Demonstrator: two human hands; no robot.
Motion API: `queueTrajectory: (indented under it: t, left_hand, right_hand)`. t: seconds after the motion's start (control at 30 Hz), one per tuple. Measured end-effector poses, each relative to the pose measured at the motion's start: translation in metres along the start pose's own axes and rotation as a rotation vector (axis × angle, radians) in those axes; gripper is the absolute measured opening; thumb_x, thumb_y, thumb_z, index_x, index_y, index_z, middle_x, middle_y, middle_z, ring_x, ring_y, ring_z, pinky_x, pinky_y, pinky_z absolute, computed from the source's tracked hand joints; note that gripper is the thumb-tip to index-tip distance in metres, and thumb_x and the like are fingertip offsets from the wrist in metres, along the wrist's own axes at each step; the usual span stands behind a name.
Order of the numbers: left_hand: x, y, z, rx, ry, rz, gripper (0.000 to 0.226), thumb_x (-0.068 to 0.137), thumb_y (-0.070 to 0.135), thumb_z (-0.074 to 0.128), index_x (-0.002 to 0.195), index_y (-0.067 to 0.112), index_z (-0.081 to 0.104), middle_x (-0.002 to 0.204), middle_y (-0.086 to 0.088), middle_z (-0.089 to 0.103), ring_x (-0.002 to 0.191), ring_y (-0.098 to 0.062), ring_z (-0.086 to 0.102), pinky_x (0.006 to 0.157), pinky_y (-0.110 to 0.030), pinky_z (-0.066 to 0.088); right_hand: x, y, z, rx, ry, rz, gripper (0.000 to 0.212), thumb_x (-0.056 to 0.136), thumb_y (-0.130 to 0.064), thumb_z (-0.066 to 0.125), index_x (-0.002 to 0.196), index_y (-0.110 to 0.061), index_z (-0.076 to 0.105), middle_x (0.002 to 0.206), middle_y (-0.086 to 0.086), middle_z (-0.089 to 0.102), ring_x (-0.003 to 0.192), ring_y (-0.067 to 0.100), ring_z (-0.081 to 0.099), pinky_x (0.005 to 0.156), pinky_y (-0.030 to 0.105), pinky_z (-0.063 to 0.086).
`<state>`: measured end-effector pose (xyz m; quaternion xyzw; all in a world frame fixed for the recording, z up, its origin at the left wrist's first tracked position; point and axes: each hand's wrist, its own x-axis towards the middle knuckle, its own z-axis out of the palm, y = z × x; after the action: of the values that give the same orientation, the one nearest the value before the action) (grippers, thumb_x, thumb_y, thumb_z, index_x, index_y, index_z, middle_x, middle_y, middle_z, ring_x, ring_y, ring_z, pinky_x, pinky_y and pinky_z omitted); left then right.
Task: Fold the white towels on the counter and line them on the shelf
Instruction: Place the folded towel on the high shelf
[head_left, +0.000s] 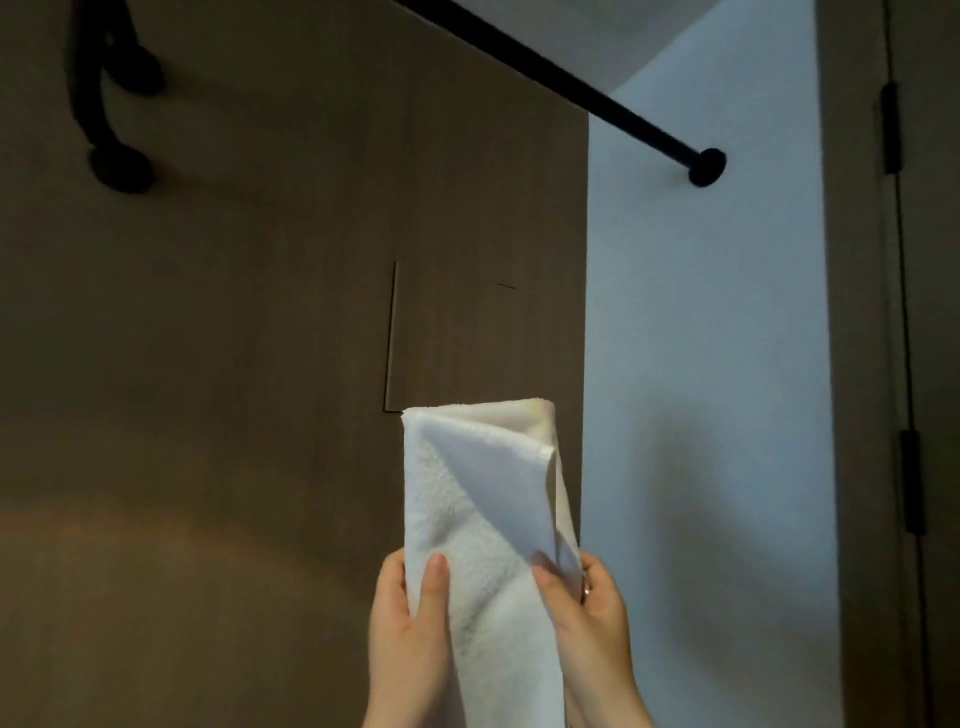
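Observation:
A white towel (480, 499), folded into a long narrow strip, stands upright in the air in front of a brown wall panel. My left hand (408, 629) grips its left edge, with the thumb lying across the front. My right hand (587, 618) pinches its right edge, where loose layers hang apart. A ring shows on the right hand. The towel's lower end runs out of the frame's bottom. No counter or shelf is in view.
A black clothes rail (571, 85) crosses the top, ending in a round mount on a white wall (701, 338). Black hanger hooks (111, 104) hang at the top left. A dark door edge with hinges (906, 467) runs down the right side.

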<state>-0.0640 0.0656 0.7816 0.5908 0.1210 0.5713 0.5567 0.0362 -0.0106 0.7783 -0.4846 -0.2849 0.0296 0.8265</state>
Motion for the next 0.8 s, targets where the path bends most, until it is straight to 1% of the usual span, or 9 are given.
queueTrajectory:
  t: [0.07, 0.13, 0.2, 0.3, 0.37, 0.43, 0.5, 0.67, 0.8]
  left_hand:
    - [-0.009, 0.007, 0.035, 0.015, 0.012, 0.036, 0.020, 0.092, 0.033, 0.051, 0.096, 0.014, 0.059, 0.078, 0.004, 0.066, 0.076, -0.004, 0.062, 0.061, -0.017, 0.045]
    - [-0.014, 0.018, 0.062, 0.006, 0.016, 0.068, 0.027, 0.088, 0.045, 0.054, 0.092, 0.018, 0.059, 0.074, 0.005, 0.068, 0.072, -0.005, 0.063, 0.062, -0.022, 0.046]
    - [-0.016, 0.038, 0.086, -0.056, -0.002, 0.057, 0.019, 0.091, 0.031, 0.057, 0.090, 0.012, 0.059, 0.068, 0.000, 0.066, 0.062, -0.002, 0.062, 0.055, -0.017, 0.048]
    - [-0.015, 0.053, 0.110, -0.068, -0.045, 0.099, 0.028, 0.083, 0.036, 0.064, 0.089, 0.009, 0.060, 0.066, -0.001, 0.064, 0.059, -0.004, 0.060, 0.053, -0.013, 0.046]
    - [-0.007, 0.055, 0.120, -0.065, -0.032, 0.124, 0.040, 0.067, 0.053, 0.063, 0.085, 0.017, 0.063, 0.068, 0.000, 0.066, 0.065, -0.011, 0.062, 0.061, -0.024, 0.048]
    - [0.000, 0.061, 0.131, -0.116, 0.021, 0.125, 0.042, 0.054, 0.061, 0.062, 0.075, 0.024, 0.064, 0.065, -0.002, 0.064, 0.065, -0.020, 0.061, 0.063, -0.034, 0.045]
    - [0.008, 0.061, 0.140, -0.176, 0.066, 0.139, 0.043, 0.050, 0.060, 0.062, 0.072, 0.022, 0.063, 0.058, -0.001, 0.059, 0.061, -0.023, 0.055, 0.062, -0.033, 0.040]
    - [0.037, 0.061, 0.144, -0.082, 0.000, 0.227, 0.045, 0.055, 0.063, 0.058, 0.078, 0.025, 0.061, 0.060, 0.003, 0.061, 0.061, -0.020, 0.056, 0.062, -0.033, 0.041]
    - [0.076, 0.072, 0.149, -0.034, -0.054, 0.310, 0.015, 0.089, 0.026, 0.061, 0.080, 0.014, 0.059, 0.059, 0.011, 0.064, 0.052, -0.001, 0.057, 0.047, -0.013, 0.043]
  right_hand:
    - [0.014, -0.017, -0.026, 0.008, 0.022, -0.022, 0.009, 0.083, -0.010, 0.068, 0.090, -0.008, 0.062, 0.078, 0.008, 0.063, 0.069, 0.014, 0.055, 0.056, 0.011, 0.044]
    - [0.027, -0.038, -0.044, 0.029, 0.041, -0.055, 0.008, 0.085, -0.011, 0.066, 0.081, -0.007, 0.061, 0.071, 0.003, 0.058, 0.066, 0.012, 0.050, 0.049, 0.005, 0.038]
    - [0.039, -0.058, -0.056, 0.039, 0.047, -0.085, 0.007, 0.086, -0.012, 0.064, 0.081, -0.009, 0.061, 0.074, -0.001, 0.060, 0.069, 0.007, 0.053, 0.052, 0.003, 0.039]
    - [0.053, -0.076, -0.067, 0.067, 0.041, -0.067, 0.009, 0.087, -0.017, 0.064, 0.084, -0.008, 0.061, 0.079, 0.000, 0.062, 0.075, 0.004, 0.054, 0.058, 0.011, 0.042]
    - [0.062, -0.082, -0.068, 0.084, 0.059, -0.044, 0.014, 0.086, -0.018, 0.066, 0.080, -0.007, 0.060, 0.074, 0.003, 0.059, 0.072, 0.011, 0.054, 0.060, 0.017, 0.039]
    - [0.069, -0.086, -0.064, 0.093, 0.100, -0.042, 0.017, 0.083, -0.014, 0.068, 0.077, -0.002, 0.058, 0.069, 0.004, 0.055, 0.068, 0.015, 0.050, 0.057, 0.014, 0.038]
    - [0.075, -0.089, -0.059, 0.121, 0.126, -0.036, 0.015, 0.082, -0.008, 0.069, 0.075, -0.001, 0.058, 0.068, 0.006, 0.054, 0.065, 0.014, 0.049, 0.054, 0.010, 0.041]
    - [0.098, -0.096, -0.049, 0.065, 0.135, -0.077, 0.014, 0.086, -0.018, 0.067, 0.079, -0.009, 0.058, 0.071, 0.002, 0.057, 0.068, 0.015, 0.053, 0.051, 0.011, 0.038]
    - [0.127, -0.111, -0.040, -0.011, 0.119, -0.206, 0.018, 0.086, -0.027, 0.065, 0.081, -0.011, 0.058, 0.074, 0.002, 0.060, 0.070, 0.014, 0.056, 0.061, 0.023, 0.042]
